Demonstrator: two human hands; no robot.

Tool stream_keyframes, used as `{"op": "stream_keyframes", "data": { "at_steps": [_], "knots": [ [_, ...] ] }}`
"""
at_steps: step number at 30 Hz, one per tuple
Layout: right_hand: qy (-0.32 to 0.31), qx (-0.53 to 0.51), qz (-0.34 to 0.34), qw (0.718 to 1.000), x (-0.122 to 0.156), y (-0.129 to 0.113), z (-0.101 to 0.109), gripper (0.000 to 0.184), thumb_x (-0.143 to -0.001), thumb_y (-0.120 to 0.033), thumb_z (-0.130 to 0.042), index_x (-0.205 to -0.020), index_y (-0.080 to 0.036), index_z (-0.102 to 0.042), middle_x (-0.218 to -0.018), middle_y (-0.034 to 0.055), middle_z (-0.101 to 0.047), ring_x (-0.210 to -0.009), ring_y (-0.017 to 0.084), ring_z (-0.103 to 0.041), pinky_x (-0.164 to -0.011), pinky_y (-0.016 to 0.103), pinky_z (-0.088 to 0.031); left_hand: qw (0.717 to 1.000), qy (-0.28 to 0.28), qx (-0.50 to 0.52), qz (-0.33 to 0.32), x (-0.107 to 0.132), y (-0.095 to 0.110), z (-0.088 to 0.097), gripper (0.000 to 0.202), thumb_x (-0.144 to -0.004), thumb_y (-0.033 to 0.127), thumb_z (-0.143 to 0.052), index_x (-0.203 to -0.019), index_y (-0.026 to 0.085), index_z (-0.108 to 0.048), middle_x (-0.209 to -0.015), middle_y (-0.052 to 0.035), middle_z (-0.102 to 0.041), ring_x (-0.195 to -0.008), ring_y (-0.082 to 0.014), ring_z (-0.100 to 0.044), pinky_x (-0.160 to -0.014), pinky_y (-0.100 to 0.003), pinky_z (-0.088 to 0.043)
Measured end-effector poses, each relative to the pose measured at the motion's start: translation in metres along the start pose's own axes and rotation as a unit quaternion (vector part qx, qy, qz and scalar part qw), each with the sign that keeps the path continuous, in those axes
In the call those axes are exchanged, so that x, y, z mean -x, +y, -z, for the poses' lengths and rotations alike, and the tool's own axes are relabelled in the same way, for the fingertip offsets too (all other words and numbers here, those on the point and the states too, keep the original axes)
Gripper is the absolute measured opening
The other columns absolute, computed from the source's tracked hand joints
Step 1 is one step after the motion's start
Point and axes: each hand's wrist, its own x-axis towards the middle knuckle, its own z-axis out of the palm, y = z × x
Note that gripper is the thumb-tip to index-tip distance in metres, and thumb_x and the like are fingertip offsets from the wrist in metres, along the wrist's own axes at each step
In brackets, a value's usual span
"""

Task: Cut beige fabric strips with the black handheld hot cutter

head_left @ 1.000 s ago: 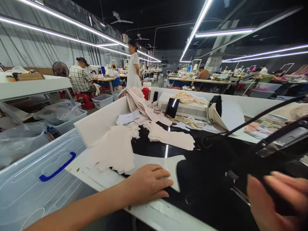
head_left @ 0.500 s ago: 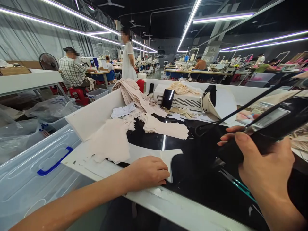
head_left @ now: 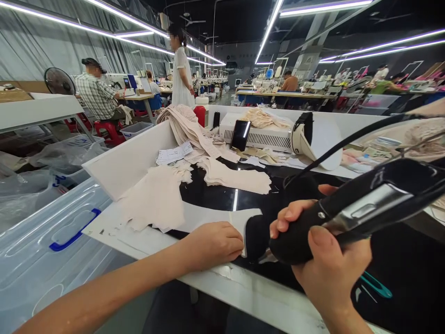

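Observation:
My left hand (head_left: 213, 243) lies on a flat white cut piece (head_left: 212, 217) at the near edge of the black worktop (head_left: 222, 195), fingers curled and pressing it down. My right hand (head_left: 327, 264) is wrapped round the handle of a black corded hand tool (head_left: 351, 211), whose tip sits just right of the left fingertips at the white piece's edge. Its black cable (head_left: 347, 139) arcs up to the right. Pale beige fabric pieces (head_left: 156, 197) lie in a stack left of the white piece, with more (head_left: 236, 178) behind it.
A clear plastic bin with a blue handle (head_left: 73, 234) stands at my left. A white machine (head_left: 259, 134), a phone (head_left: 241, 134) and a white roll (head_left: 313, 139) sit at the back of the table. Teal-handled scissors (head_left: 375, 285) lie at right. Other people work at distant tables.
My right hand has brought the black tool down and leftward from the right side until its tip is beside my left hand. The left hand has stayed on the white piece.

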Motion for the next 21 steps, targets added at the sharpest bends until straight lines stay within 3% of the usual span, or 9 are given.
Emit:
{"op": "stream_keyframes", "data": {
  "at_steps": [3, 7, 10, 15, 21],
  "knots": [
    [-0.004, -0.017, -0.002, 1.000, 0.005, 0.005, -0.005, 0.050, -0.086, -0.040, -0.092, -0.127, -0.028, -0.066, -0.081, -0.0013, -0.070, -0.063, 0.018, -0.064, -0.047, 0.030, -0.059, 0.999, -0.014, 0.032, 0.005, 0.000, -0.003, 0.006, 0.012, -0.109, 0.020, -0.066, -0.100, 0.016, -0.073, -0.105, -0.0030, -0.081, -0.096, -0.0183, -0.074, -0.092, -0.030, -0.057],
    [-0.001, -0.023, 0.006, 1.000, 0.007, 0.011, -0.009, 0.048, -0.087, -0.039, -0.092, -0.126, -0.028, -0.066, -0.082, -0.0014, -0.070, -0.064, 0.018, -0.063, -0.049, 0.030, -0.059, 0.997, -0.075, 0.019, -0.016, -0.003, -0.006, 0.014, 0.008, -0.100, 0.021, -0.080, -0.101, 0.017, -0.073, -0.110, -0.0027, -0.081, -0.102, -0.0203, -0.074, -0.094, -0.030, -0.057],
    [0.004, -0.019, 0.011, 1.000, 0.007, 0.012, -0.011, 0.049, -0.087, -0.040, -0.092, -0.127, -0.028, -0.065, -0.082, -0.0020, -0.070, -0.065, 0.017, -0.064, -0.051, 0.030, -0.059, 0.994, -0.101, -0.024, -0.021, -0.006, -0.005, 0.012, 0.008, -0.104, 0.021, -0.076, -0.098, 0.016, -0.072, -0.108, -0.0036, -0.080, -0.102, -0.0205, -0.073, -0.095, -0.031, -0.058],
    [0.032, -0.023, 0.019, 0.999, 0.005, 0.011, -0.017, 0.051, -0.084, -0.041, -0.093, -0.124, -0.027, -0.064, -0.080, -0.0025, -0.069, -0.061, 0.017, -0.062, -0.049, 0.030, -0.056, 0.992, -0.074, -0.090, -0.042, -0.007, 0.000, 0.002, 0.017, -0.106, 0.023, -0.071, -0.090, 0.016, -0.070, -0.095, -0.0031, -0.077, -0.091, -0.0196, -0.072, -0.087, -0.032, -0.059],
    [0.043, -0.029, 0.026, 0.998, 0.001, 0.010, -0.020, 0.053, -0.082, -0.041, -0.094, -0.122, -0.026, -0.064, -0.078, -0.0026, -0.070, -0.060, 0.017, -0.062, -0.049, 0.029, -0.056, 0.989, -0.042, -0.134, -0.049, -0.005, 0.004, -0.002, 0.025, -0.106, 0.010, -0.060, -0.084, 0.018, -0.065, -0.087, -0.0028, -0.073, -0.082, -0.0163, -0.068, -0.082, -0.029, -0.059]
  ]
}}
